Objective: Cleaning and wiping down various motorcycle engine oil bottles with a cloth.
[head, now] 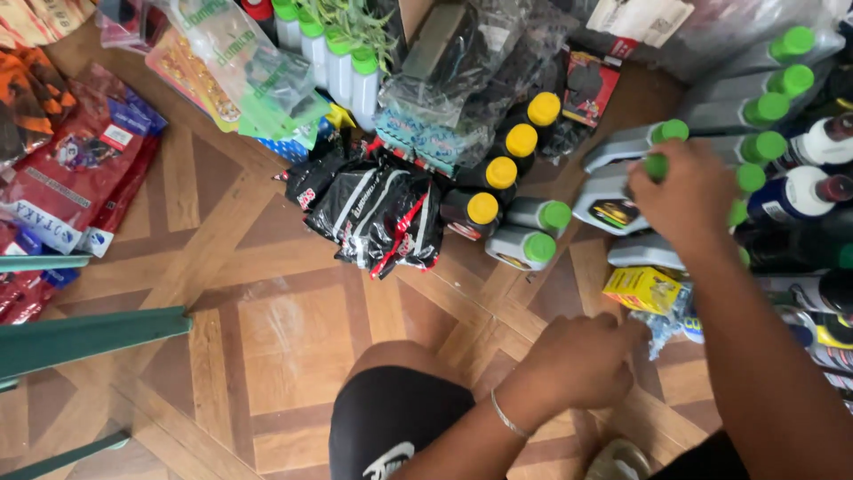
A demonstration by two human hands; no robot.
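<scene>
silver bracelet (508, 416), black shorts (395, 418)

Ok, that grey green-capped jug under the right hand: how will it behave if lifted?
The grey jug lies on its side under the right hand, so it probably will not roll, given its flat body. It looks like rigid moulded plastic, likely stiff. If full, probably heavy; the smooth wall may slip.
</scene>
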